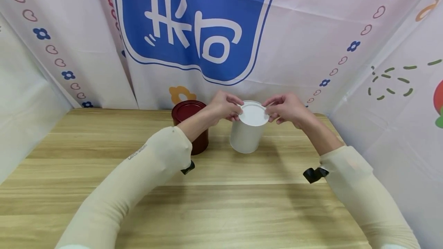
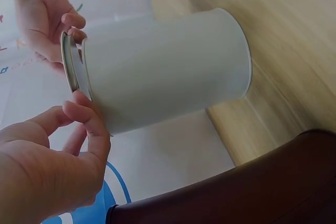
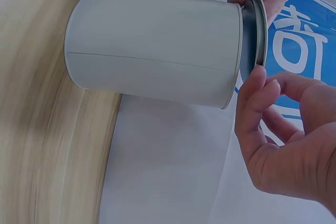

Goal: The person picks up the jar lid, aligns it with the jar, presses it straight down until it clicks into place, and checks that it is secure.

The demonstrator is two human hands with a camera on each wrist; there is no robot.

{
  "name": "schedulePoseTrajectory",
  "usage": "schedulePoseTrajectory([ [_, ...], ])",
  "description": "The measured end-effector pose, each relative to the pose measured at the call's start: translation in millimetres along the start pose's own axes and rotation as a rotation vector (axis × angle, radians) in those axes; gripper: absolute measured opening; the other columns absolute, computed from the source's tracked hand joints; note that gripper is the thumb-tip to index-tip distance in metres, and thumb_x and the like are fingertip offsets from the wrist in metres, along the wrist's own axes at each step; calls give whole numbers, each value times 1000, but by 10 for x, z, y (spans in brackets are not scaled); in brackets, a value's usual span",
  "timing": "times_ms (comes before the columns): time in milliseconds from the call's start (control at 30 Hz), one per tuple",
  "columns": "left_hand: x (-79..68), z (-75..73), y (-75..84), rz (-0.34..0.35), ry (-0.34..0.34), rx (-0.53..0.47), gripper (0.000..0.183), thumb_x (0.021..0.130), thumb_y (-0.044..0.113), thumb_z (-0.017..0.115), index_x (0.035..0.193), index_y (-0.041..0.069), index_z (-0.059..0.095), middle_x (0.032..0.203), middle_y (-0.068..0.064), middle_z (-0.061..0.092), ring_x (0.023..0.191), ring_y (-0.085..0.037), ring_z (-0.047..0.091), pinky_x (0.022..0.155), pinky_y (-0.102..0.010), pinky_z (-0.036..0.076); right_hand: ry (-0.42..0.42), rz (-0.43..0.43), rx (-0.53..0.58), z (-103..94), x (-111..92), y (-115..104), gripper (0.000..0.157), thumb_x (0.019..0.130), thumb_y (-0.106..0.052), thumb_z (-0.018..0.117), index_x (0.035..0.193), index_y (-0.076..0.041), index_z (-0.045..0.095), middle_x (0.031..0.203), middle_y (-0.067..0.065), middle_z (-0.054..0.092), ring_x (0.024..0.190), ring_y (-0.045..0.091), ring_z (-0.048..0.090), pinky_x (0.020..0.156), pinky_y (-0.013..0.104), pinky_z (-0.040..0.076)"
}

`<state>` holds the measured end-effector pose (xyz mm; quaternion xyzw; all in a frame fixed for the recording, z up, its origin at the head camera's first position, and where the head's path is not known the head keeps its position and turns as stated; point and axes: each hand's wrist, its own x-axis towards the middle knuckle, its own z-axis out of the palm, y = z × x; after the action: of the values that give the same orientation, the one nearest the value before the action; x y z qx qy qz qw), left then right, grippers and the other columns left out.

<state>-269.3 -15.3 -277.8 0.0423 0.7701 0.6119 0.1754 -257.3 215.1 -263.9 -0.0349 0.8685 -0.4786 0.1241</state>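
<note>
A white cylindrical can [image 1: 246,138] stands upright on the table, with its round white lid [image 1: 254,116] tilted at the top. My left hand [image 1: 224,107] pinches the lid's left edge, and my right hand [image 1: 285,109] pinches the edge opposite. In the left wrist view, a gap shows between the lid [image 2: 71,62] and the can's rim on one side. From the right wrist, the lid [image 3: 261,31] also sits slanted off the can [image 3: 152,51], its inner ridge visible.
Just left of the white can is a dark red-brown can [image 1: 200,141] with a dark red lid, partly behind my left forearm. The wood-grain table [image 1: 221,210] ends at a printed white cloth backdrop [image 1: 290,49]. More cloth hangs at both sides.
</note>
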Motion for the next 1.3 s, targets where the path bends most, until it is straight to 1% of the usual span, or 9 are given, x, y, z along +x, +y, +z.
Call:
schedulePoseTrajectory([
  [167, 39, 7, 16, 27, 15, 39, 25, 93, -7, 68, 118, -6, 70, 90, -16, 68, 53, -14, 60, 54, -21, 56, 11, -14, -20, 11, 49, -27, 27, 99, -4, 67, 122, 8, 65, 96, 14, 70, 67, 15, 68, 55, 22, 56],
  [333, 59, 27, 49, 49, 29, 104, 25, 93, -7, 67, 118, -7, 70, 95, -18, 68, 52, -15, 60, 53, -22, 55, 11, -20, -40, 7, 63, -40, 26, 98, -4, 68, 120, 9, 66, 96, 14, 70, 66, 16, 69, 56, 23, 56],
  [433, 67, 37, 77, 81, 44, 147, 24, 92, -7, 67, 116, -7, 71, 97, -19, 69, 52, -15, 59, 51, -22, 54, 16, -24, -43, 3, 72, -47, 26, 97, -4, 68, 119, 9, 67, 95, 14, 70, 66, 16, 69, 56, 24, 56],
  [567, 86, 46, 105, 122, 58, 197, 23, 91, -8, 67, 113, -9, 72, 93, -19, 70, 51, -15, 58, 50, -23, 53, 23, -33, -48, -5, 87, -52, 26, 96, -3, 69, 118, 9, 67, 92, 13, 71, 66, 16, 68, 56, 25, 57],
  [667, 109, 53, 111, 124, 63, 233, 22, 91, -8, 67, 112, -9, 72, 93, -18, 70, 53, -15, 58, 53, -25, 54, 27, -40, -57, -6, 102, -47, 25, 95, -2, 68, 117, 10, 68, 90, 13, 72, 64, 15, 67, 55, 25, 56],
  [833, 126, 62, 110, 128, 82, 279, 22, 91, -6, 69, 113, -8, 73, 100, -19, 70, 58, -16, 55, 57, -26, 52, 39, -43, -76, 7, 132, -43, 25, 93, 0, 67, 116, 10, 68, 87, 12, 73, 62, 14, 66, 53, 24, 53],
  [1000, 130, 69, 100, 142, 99, 313, 22, 92, -5, 69, 113, -7, 74, 106, -19, 71, 61, -17, 53, 53, -22, 47, 53, -50, -110, 25, 148, -55, 22, 93, 0, 66, 112, 10, 69, 86, 14, 73, 63, 17, 66, 52, 24, 53],
  [1167, 137, 77, 86, 155, 107, 330, 22, 91, -5, 69, 112, -7, 75, 108, -18, 71, 65, -17, 54, 53, -22, 46, 68, -87, -177, 54, 165, -56, 17, 93, 0, 65, 107, 9, 69, 78, 12, 70, 59, 16, 64, 50, 25, 52],
  [1300, 138, 78, 78, 158, 106, 332, 21, 92, -5, 68, 112, -7, 75, 104, -18, 71, 60, -16, 53, 50, -22, 45, 78, -120, -222, 78, 185, -49, 14, 92, -1, 65, 103, 7, 69, 74, 11, 68, 57, 15, 62, 48, 25, 50],
])
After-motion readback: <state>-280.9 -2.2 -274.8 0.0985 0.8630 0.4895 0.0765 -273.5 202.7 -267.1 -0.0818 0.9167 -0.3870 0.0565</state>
